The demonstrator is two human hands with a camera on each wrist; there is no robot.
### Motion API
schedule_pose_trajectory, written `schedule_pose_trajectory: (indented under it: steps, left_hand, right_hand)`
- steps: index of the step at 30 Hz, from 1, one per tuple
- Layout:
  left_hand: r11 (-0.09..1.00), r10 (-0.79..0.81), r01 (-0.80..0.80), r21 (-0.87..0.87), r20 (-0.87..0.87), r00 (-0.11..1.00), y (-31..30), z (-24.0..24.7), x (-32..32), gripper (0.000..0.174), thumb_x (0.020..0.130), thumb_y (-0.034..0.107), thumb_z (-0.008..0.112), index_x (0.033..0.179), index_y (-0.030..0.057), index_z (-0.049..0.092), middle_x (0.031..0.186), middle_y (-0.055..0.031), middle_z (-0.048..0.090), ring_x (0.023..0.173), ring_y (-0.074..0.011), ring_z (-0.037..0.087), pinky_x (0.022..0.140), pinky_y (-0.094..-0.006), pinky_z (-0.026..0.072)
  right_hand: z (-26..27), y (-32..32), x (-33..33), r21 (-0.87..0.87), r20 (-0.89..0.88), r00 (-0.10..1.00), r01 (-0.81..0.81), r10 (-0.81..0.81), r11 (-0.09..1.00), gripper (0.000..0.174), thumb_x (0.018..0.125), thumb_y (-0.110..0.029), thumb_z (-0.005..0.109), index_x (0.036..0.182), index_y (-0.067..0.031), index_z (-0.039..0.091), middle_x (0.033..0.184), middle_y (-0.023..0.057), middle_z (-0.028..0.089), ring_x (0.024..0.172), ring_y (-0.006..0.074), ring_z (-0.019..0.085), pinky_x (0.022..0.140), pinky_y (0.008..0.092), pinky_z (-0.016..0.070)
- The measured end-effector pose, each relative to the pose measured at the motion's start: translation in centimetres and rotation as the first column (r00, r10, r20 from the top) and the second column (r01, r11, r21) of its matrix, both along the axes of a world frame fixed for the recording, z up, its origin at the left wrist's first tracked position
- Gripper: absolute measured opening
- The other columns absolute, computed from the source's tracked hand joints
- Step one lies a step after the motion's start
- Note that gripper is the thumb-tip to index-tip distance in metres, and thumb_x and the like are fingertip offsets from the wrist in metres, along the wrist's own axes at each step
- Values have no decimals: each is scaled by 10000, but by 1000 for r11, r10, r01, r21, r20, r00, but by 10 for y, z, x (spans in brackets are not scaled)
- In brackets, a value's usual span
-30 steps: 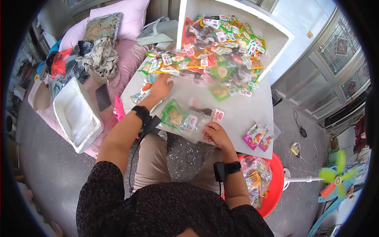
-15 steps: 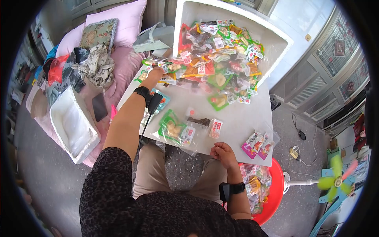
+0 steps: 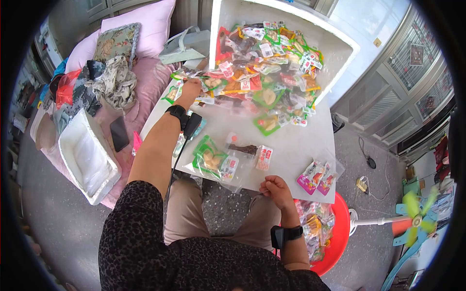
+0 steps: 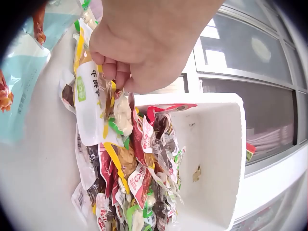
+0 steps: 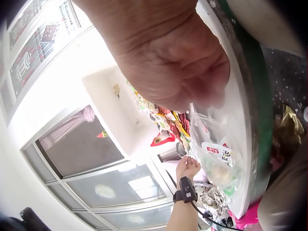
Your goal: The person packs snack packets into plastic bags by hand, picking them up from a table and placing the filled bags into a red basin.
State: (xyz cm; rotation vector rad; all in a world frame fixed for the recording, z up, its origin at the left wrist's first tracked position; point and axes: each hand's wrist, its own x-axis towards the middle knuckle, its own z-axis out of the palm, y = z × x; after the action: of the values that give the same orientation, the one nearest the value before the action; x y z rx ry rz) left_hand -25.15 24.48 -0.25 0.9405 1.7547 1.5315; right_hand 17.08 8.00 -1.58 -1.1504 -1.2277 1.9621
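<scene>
My left hand (image 3: pixel 190 91) is at the left end of a heap of plastic snack packets (image 3: pixel 238 85). In the left wrist view its curled fingers pinch the top of a snack packet with a white label (image 4: pixel 88 108) and yellow edging; the fingertips are partly hidden. My right hand (image 3: pixel 277 190) hovers by the table's front edge, fingers loosely curled and holding nothing. Just beyond it lie a clear packet with a dark piece (image 3: pixel 243 149) and a red-and-white label (image 3: pixel 264 158). Left of these is a green-edged packet (image 3: pixel 209 158) with pale pieces.
A white foam box (image 3: pixel 335 63) lies on its side, packets spilling onto the table (image 3: pixel 291 145). Two purple-and-white pouches (image 3: pixel 311 177) lie front right. Below stands a red basin (image 3: pixel 342 233) of packets, near a small fan (image 3: pixel 416 221). Blue packets (image 4: pixel 24 72) lie left of the heap.
My left hand has reached forward and left, from the table's left side to the heap. My right hand has drawn back from the labelled packet toward the table's front edge.
</scene>
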Motion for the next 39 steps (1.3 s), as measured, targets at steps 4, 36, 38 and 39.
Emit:
schedule_pose_trajectory:
  steps: [4, 36, 38, 39]
  left_hand:
    - [1000, 7, -13, -17, -299, 954, -5, 0, 11, 120, 661, 124, 511, 722, 30, 552, 602, -90, 552, 555, -156, 530, 506, -274, 414]
    - [730, -130, 624, 279, -839, 528, -309, 7, 252, 297, 614, 45, 565, 909, 75, 546, 856, -109, 560, 808, -288, 524, 720, -381, 400]
    - [732, -195, 651, 201, -854, 483, -314, 5, 251, 310, 622, 56, 565, 930, 76, 536, 863, -112, 555, 803, -298, 521, 719, -382, 404]
    - [732, -225, 662, 162, -859, 460, -315, 5, 250, 316, 626, 61, 565, 940, 76, 531, 866, -114, 552, 800, -303, 519, 719, -383, 407]
  right_hand:
    - [7, -3, -5, 35, 47, 999, -8, 6, 999, 248, 804, -122, 468, 1020, -5, 437, 854, 65, 545, 736, 132, 542, 616, 226, 427]
    - [5, -71, -51, -68, -510, 837, 189, -197, 980, 103, 754, 38, 457, 853, 13, 466, 834, 135, 550, 728, 177, 554, 667, 311, 470]
    - [-4, -71, -45, -19, -505, 838, 230, -208, 973, 99, 751, 46, 457, 840, 6, 474, 811, 128, 554, 709, 174, 555, 655, 306, 470]
    - [-4, -70, -43, 6, -503, 838, 247, -211, 969, 99, 749, 50, 457, 833, 2, 478, 799, 125, 556, 700, 173, 556, 650, 304, 469]
